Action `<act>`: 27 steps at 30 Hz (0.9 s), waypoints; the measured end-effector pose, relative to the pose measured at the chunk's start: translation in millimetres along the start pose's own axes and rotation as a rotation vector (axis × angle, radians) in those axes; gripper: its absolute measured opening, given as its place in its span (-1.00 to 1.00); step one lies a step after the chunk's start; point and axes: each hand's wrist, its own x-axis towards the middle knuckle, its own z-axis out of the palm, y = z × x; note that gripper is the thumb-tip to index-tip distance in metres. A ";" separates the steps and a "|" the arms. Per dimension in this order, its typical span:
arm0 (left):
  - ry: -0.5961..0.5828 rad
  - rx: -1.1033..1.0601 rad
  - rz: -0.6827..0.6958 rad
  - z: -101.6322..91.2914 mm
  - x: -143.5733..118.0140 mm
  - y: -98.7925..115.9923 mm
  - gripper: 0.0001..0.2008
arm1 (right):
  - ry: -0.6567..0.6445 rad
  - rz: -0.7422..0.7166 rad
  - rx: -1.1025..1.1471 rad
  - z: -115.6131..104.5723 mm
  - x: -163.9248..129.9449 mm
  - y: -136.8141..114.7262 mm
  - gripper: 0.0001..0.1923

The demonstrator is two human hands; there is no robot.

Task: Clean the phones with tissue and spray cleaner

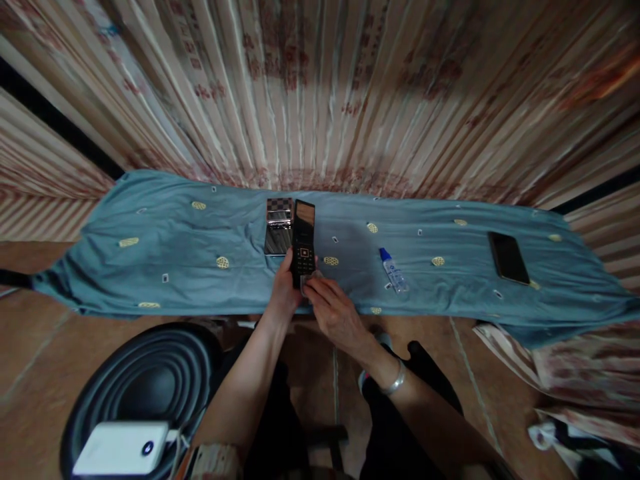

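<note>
An unfolded black flip phone [304,235] stands out over the cloth, its screen half pointing away from me and its keypad facing up. My left hand [286,287] is closed around the lower left side of the phone, thumb along its edge. Bunched at the phone's bottom end are the fingers of my right hand [334,312]. Something small and pale shows at those fingertips, too indistinct to name. Just behind the phone, to its left, lies an open case-like object [279,230] with a checkered brown band and a shiny dark surface.
A blue cloth [240,287] with yellow prints covers the narrow table. On it lie a clear bottle with a blue cap [394,272] and a dark smartphone [508,257]. A white power bank [123,448] rests on a round black stool [150,373]. Curtains [310,100] hang behind.
</note>
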 end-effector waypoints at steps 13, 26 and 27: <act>-0.085 -0.030 0.003 -0.1 -5.3 2.9 -0.56 | 0.050 0.173 0.097 3.9 -4.3 18.2 -0.57; -0.064 0.001 -0.042 0.5 -7.0 -15.9 -0.74 | 0.120 0.334 0.150 5.7 -6.7 45.4 -0.57; -0.072 0.007 -0.035 0.7 -7.5 -17.3 -0.78 | 0.129 0.346 0.142 4.9 -6.5 47.2 -0.58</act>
